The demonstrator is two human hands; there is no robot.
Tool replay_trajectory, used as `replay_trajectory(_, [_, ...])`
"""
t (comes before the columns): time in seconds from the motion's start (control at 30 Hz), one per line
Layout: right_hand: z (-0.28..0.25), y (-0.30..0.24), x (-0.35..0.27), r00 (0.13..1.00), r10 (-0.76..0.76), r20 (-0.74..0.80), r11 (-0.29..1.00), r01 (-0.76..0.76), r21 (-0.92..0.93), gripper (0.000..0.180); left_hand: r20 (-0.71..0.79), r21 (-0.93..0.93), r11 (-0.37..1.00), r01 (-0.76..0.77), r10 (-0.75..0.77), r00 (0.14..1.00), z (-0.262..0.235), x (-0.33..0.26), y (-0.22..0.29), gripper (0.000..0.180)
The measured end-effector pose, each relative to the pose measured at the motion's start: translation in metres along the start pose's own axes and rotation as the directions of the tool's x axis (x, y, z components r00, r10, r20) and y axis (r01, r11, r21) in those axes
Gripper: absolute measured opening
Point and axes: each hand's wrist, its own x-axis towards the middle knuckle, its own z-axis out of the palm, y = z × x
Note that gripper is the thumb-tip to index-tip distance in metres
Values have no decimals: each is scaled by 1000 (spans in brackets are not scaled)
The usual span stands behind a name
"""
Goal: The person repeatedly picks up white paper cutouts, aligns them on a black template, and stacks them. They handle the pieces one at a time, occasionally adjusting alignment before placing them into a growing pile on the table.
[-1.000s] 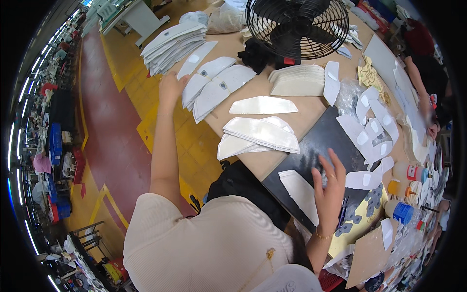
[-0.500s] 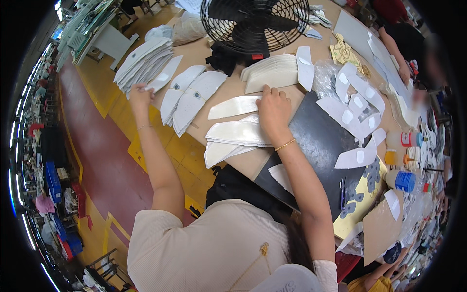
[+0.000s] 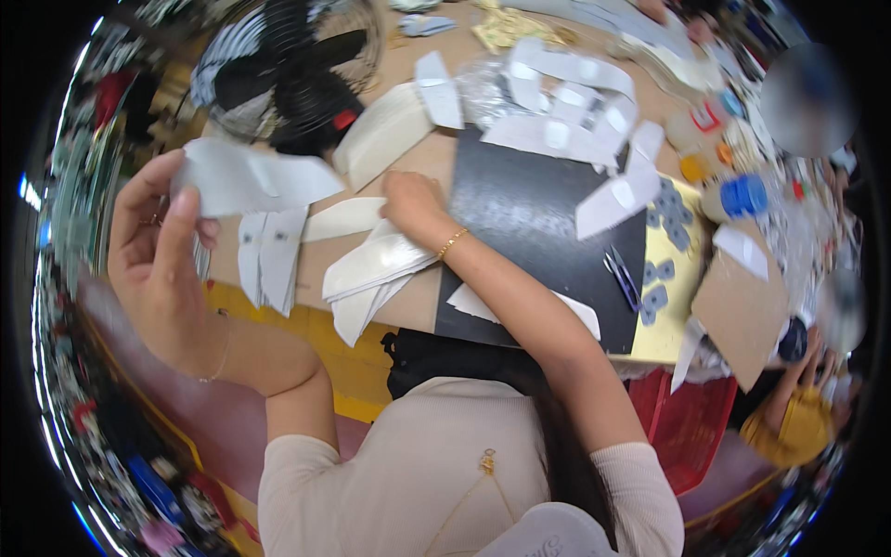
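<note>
My left hand point(image 3: 167, 269) is raised at the left, thumb and fingers pinching one end of a pale grey-white cut piece point(image 3: 251, 181). The piece is held up above the table with a smaller patch on its face. Further right, my right hand point(image 3: 413, 212) has its fingers bent over the end of a glossy white curved piece point(image 3: 343, 219) lying on the table. Under that wrist a fanned pile of similar glossy pieces point(image 3: 371, 265) spreads toward me. Banded grey-white pieces point(image 3: 278, 255) lie beside it, and a cream stack point(image 3: 382, 135) stands just beyond my right hand.
A black fan point(image 3: 297, 70) stands at the far left. On the right are a black mat point(image 3: 548, 232), purple-handled snips point(image 3: 626, 283), patched white pieces point(image 3: 566, 130), a yellow sheet with grey shapes point(image 3: 664, 320) and a blue-capped bottle point(image 3: 738, 197). Below the table edge sits a red crate point(image 3: 687, 422).
My left hand has come from the far-left stack, lifting a cut piece up and nearer to me. My right hand stays at the glossy piece's end. The whole view has swung to the right.
</note>
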Motion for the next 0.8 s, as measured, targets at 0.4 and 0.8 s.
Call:
replay_trajectory(0.4, [-192,151,-197,760,372,-533,881,-109,460,24,696,-471,803,366,83,714,157,-53,-30,21])
replay_trajectory(0.8, [-157,125,-278,557,-68,-828,967,242,84,23,624,370,928,38,-278,730,160,-92,-95,67])
